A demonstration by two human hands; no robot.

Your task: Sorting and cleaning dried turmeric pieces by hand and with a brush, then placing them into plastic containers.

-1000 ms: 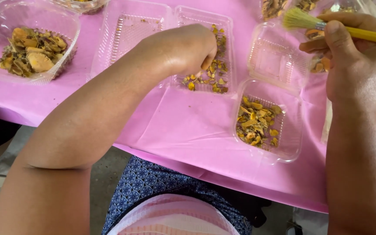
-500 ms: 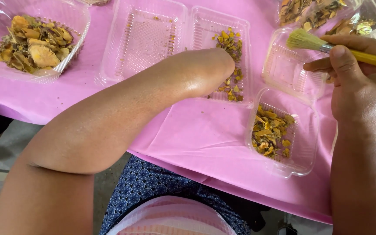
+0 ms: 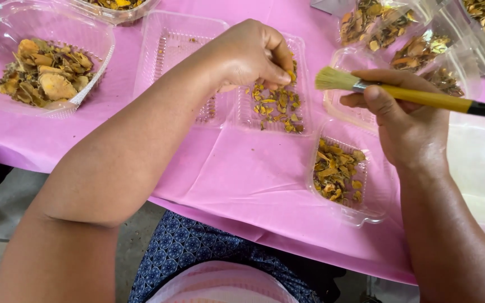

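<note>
Dried yellow-orange pieces lie scattered in a clear hinged tray on the pink-covered desk. The left hand hovers over that tray, fingers pinched narrow on what looks like a single piece. Right of the tray, the right hand is closed around a yellow-handled brush, bristles pointing toward the tray. Just below and right of the tray, a small clear tub is partly filled with similar pieces. Far left of the tray, a larger container holds bigger, rougher chunks; more filled containers sit up right. Judging by this, sorting is midway: some tubs filled, loose pieces left in the tray.
</note>
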